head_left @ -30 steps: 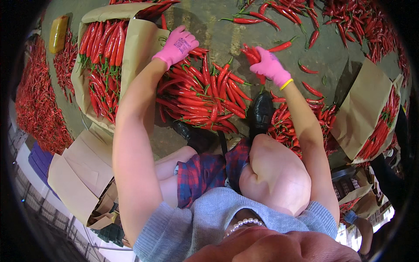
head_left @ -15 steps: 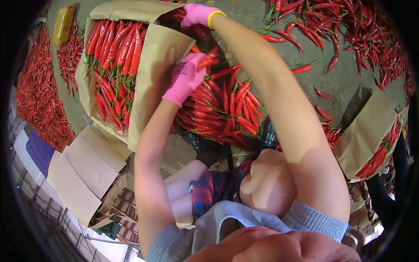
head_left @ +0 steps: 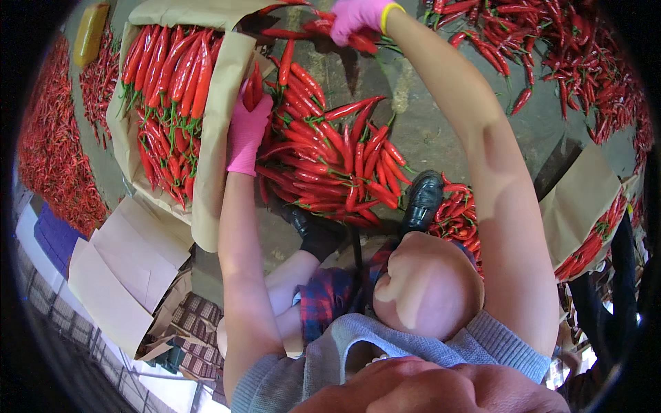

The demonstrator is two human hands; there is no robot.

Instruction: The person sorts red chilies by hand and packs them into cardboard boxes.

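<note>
Largest first: far heap (head_left: 51,158), well left of the left hand (head_left: 249,134). Heaps seen on the floor (head_left: 434,144): at least five. Bags counted: two, both paper, both with chillies (head_left: 201,82) inside; the left bag (head_left: 212,165) is just beside the left hand, contact not certain, while the right bag (head_left: 578,193) is well right of the right hand (head_left: 354,20) and nearer the body. A full bag is judged heavy and soft-walled, better held low on both sides than by its paper rim. Middle heap (head_left: 313,148) is spread right of the left hand, nearer the body than the right hand. Shoes (head_left: 422,199), black: two, close to that heap. Hands: two, pink-gloved. By the right hand a loose bunch (head_left: 361,43) is gripped, fingers closed over it; by the left a smaller bunch (head_left: 253,86) is held in curled fingers, tips upright. Number in each bunch cannot be told. Single chillies are judged light, firm, glossy and slippery, with stems easily snapped; best taken in parallel, around the thick middle, squeezed gently.
</note>
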